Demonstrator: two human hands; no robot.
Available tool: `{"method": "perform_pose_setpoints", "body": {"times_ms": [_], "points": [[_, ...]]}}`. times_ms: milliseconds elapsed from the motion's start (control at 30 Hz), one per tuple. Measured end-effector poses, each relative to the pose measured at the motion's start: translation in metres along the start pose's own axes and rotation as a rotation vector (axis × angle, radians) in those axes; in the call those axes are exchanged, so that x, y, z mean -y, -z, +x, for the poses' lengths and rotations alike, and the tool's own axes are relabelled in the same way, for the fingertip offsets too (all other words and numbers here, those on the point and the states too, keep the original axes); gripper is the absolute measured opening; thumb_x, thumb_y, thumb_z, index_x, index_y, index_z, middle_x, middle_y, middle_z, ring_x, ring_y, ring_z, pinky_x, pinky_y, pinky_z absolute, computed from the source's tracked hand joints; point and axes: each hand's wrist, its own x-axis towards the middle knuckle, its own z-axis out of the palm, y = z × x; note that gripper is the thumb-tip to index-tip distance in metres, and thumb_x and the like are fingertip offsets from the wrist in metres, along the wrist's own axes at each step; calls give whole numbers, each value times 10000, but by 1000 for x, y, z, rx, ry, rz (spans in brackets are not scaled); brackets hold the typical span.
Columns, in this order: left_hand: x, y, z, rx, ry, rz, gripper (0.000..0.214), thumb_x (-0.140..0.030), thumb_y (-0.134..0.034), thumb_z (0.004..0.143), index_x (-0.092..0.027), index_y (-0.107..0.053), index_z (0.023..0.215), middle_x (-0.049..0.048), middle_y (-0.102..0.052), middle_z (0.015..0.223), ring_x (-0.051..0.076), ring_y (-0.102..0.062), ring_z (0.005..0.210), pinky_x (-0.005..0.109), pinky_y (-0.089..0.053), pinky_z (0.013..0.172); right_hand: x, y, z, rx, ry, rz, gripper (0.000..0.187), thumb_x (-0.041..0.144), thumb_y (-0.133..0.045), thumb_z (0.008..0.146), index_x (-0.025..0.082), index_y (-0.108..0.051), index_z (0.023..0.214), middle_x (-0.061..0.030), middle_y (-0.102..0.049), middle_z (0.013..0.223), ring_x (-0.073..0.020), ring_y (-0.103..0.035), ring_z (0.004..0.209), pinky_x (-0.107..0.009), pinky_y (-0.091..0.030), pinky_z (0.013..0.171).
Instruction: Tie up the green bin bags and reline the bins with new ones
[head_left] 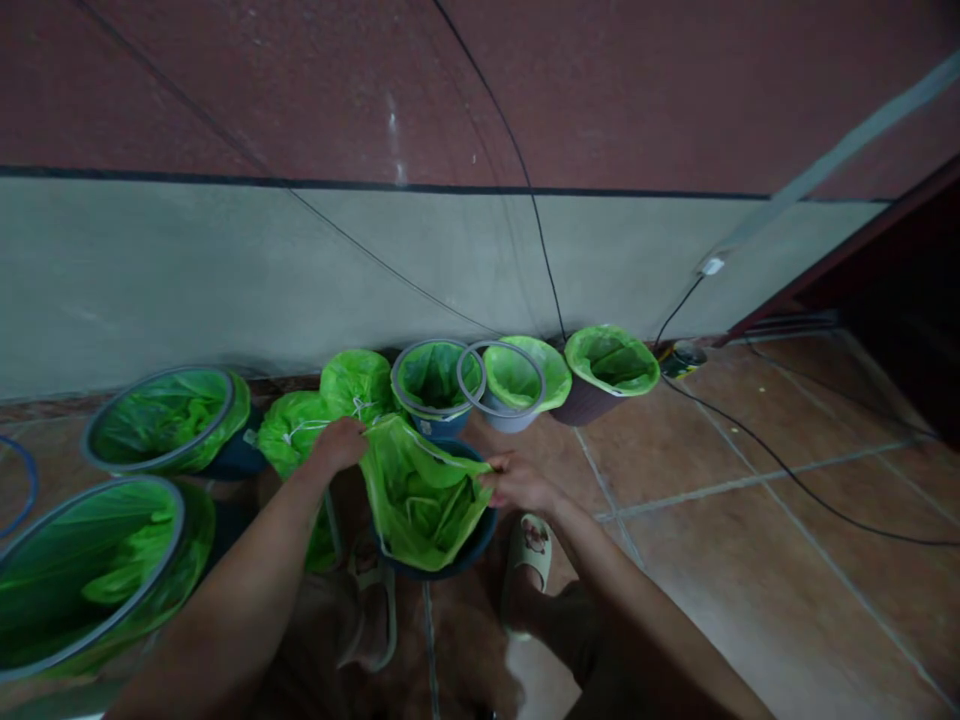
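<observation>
A dark round bin (457,560) stands on the floor between my feet, with a green plastic bag (420,495) spread in its mouth. My left hand (339,445) is closed on the bag's upper left edge. My right hand (517,482) pinches the bag's right edge at the bin's rim. The bag hangs loosely over the front of the bin and is crumpled inside.
Several bins lined with green bags stand along the grey wall: two large ones at left (161,420) (82,570), three smaller at the back (435,385) (517,380) (609,365). Tied green bags (356,385) lie behind. Black cables (787,470) cross the tiled floor at right.
</observation>
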Motion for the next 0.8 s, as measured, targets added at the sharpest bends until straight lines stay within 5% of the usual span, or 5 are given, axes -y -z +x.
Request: {"method": "perform_pose_setpoints", "body": {"times_ms": [167,300,500,667,800], "points": [[-17,6,-4,-68,-26,45,253,-164,-483,758,-172,-731,807,89,-730,874,238,-661,906,282,-475,759,12,-6,-10,-84,-18,111,225,346,-704,713,128,-648,710,13,-601,545,-69,-521,453,-189,-447,485],[-16,8,-4,-84,-2,22,259,-177,-484,771,-187,-736,836,80,-730,912,227,-654,915,263,-463,743,25,-8,-26,-33,84,157,305,422,-734,699,127,-678,751,-2,-645,617,-82,-565,515,-196,-477,515],[-19,16,-1,-329,52,-119,294,-223,-438,806,-164,-724,844,63,-709,827,203,-641,828,257,-448,721,44,-1,-57,27,172,340,366,447,-778,689,131,-709,861,-30,-699,743,-99,-621,586,-210,-517,563],[-31,24,2,-597,-18,-444,318,-295,-410,827,-159,-695,870,13,-670,721,149,-588,665,235,-432,632,50,11,-74,274,221,227,317,416,-750,749,136,-707,891,-30,-707,786,-99,-638,652,-211,-522,628],[-36,18,10,-486,-58,-397,325,-326,-417,846,-150,-683,902,52,-703,814,167,-618,719,252,-444,672,43,10,-73,577,103,-8,419,481,-755,716,131,-660,925,-12,-677,777,-98,-615,639,-205,-501,591]]}}
